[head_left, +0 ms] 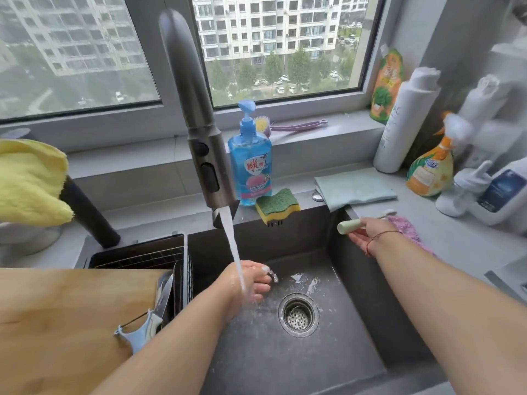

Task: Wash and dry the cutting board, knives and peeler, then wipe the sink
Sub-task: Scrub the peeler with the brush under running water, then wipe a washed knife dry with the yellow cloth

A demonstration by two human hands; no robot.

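Head view: a dark kitchen sink [356,332] below a window, seen from above; places are given relative to this sink.
Faucet: a tall grey faucet [196,109] stands behind the sink, and its water stream [235,252] falls into the basin.
Left hand: the left hand [248,283] is inside the sink under the stream, fingers loosely curled, grasping nothing.
Right hand: the right hand [368,232] is at the sink's right rim, gripping a tool with a pale green handle [349,226]; whether it is a knife or a peeler, I cannot tell.
Pink cloth: a pink cloth [405,226] lies on the counter just right of the sink, behind that hand.
Cutting board: a wooden cutting board [65,323] lies left of the sink.
Knife: a knife [164,297] stands in the wire rack [142,255] at the sink's left end.
Peeler: a blue peeler [135,333] rests on the board's edge beside the rack.
Sponge: a green and yellow sponge [278,205] sits on the sink's back rim.
Dish soap: a blue dish soap bottle [251,163] stands just behind the sponge.
Drain: a metal drain strainer [298,315] sits in the sink floor.
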